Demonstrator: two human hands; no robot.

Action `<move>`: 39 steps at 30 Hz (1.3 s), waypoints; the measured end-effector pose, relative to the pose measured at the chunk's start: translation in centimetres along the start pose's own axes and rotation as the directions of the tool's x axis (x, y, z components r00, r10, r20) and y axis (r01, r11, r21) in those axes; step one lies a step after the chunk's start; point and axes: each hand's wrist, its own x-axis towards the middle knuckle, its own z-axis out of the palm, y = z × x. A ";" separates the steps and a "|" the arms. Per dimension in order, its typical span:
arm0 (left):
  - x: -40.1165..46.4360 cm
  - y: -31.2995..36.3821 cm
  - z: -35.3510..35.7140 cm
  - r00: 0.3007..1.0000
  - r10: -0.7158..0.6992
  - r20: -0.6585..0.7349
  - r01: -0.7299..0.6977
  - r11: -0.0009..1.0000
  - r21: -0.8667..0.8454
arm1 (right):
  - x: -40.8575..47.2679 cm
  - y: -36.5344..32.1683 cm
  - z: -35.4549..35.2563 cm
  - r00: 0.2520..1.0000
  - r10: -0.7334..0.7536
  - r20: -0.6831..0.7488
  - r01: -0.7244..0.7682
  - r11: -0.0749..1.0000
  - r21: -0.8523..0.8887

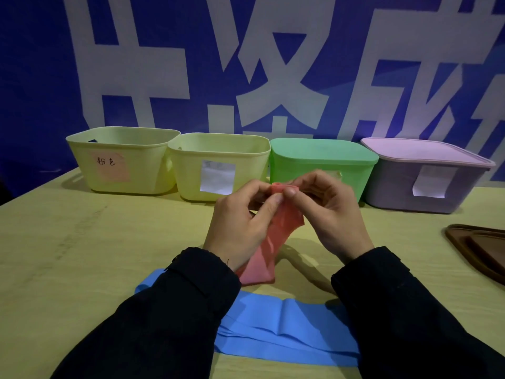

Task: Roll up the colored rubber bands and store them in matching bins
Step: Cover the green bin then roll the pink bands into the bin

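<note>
Pink band (269, 242) pinched between both hands' grip

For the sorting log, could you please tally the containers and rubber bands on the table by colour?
Yellow open bins: 2
Green lidded bin: 1
Purple lidded bin: 1
Pink rubber band, pinched by the fingers of both hands: 1
Blue rubber band, flat on the table: 1
Total: 6
</note>
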 end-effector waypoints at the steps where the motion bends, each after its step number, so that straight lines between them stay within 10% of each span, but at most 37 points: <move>1: 0.1 0.1 -0.1 0.999 0.033 -0.030 -0.031 0.998 0.059 | 0.0 0.0 -0.1 1.000 -0.022 -0.015 0.021 0.999 -0.028; 26: 0.4 -0.7 -0.2 0.972 -0.119 0.202 0.163 0.962 -0.220 | -0.5 -1.9 0.6 0.980 0.172 0.102 -0.184 0.975 0.125; 39: 0.7 0.7 -0.3 0.985 -0.168 0.047 0.173 0.907 -0.384 | -0.5 -2.2 0.2 0.994 0.094 -0.050 -0.096 0.994 -0.044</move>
